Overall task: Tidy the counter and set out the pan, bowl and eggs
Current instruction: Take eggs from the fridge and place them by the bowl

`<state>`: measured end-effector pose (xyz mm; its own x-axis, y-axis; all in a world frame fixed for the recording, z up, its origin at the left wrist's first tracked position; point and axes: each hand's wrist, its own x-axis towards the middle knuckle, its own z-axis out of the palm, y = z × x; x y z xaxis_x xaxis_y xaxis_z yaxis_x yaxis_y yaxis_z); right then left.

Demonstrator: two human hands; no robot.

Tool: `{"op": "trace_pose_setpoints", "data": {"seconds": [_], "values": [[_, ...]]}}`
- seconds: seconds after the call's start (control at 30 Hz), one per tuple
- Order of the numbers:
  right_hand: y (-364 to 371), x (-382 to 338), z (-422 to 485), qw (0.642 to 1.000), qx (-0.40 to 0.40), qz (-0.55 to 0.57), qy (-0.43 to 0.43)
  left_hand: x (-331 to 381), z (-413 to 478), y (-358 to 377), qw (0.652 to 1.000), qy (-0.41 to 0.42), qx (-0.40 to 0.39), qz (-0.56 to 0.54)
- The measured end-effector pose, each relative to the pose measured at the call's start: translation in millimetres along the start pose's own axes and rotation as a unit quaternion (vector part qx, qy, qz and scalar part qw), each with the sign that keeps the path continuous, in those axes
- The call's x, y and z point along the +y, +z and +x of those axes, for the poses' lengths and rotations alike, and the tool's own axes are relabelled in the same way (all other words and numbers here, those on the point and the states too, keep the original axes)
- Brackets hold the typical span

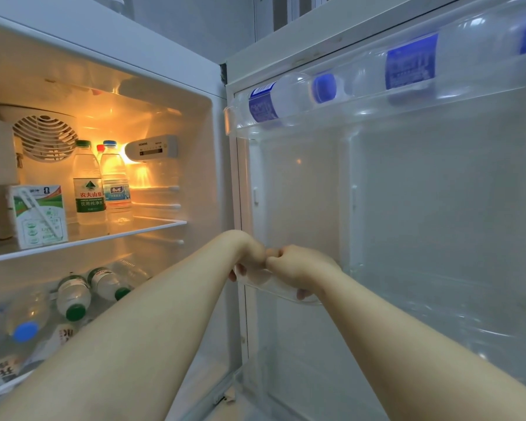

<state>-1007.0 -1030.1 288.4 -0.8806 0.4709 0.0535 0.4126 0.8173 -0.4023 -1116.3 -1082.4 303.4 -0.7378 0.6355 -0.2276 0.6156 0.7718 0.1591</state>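
i had my left hand (251, 253) and right hand (301, 264) touching, fingers (302, 294) curled round the rim of the clear door tray (274, 284), no eggs showing anywhere, so i judged a level, even two-handed pull safest.

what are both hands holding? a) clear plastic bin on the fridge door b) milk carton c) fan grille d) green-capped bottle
a: the left hand and right hand both curl round the clear plastic bin on the open fridge door
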Motion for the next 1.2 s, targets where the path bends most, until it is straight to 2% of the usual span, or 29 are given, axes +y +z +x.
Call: {"op": "trace_pose_setpoints", "data": {"seconds": [0.33,0.6,0.73,0.87,1.03,1.1,1.2], "values": [[-4,1,-3,1.000,0.018,0.010,0.001,2,-7,0,0.997,0.036,0.029,-0.068],[1,5,3,0.998,0.052,0.018,0.006,-4,-13,10,0.987,0.058,0.093,-0.118],[3,6,6,0.996,0.086,0.028,-0.001,-7,-12,17,0.970,0.097,0.163,-0.154],[4,8,3,0.989,0.142,0.032,-0.005,-9,-10,32,0.906,0.082,0.318,-0.267],[10,-2,-9,0.964,0.252,0.065,-0.047,-19,-36,37,0.777,0.034,0.446,-0.444],[16,-10,-15,0.946,0.293,0.110,-0.086,-27,-52,35,0.730,0.010,0.478,-0.489],[28,-30,-24,0.921,0.305,0.187,-0.157,-42,-82,37,0.674,0.010,0.477,-0.563]]}}
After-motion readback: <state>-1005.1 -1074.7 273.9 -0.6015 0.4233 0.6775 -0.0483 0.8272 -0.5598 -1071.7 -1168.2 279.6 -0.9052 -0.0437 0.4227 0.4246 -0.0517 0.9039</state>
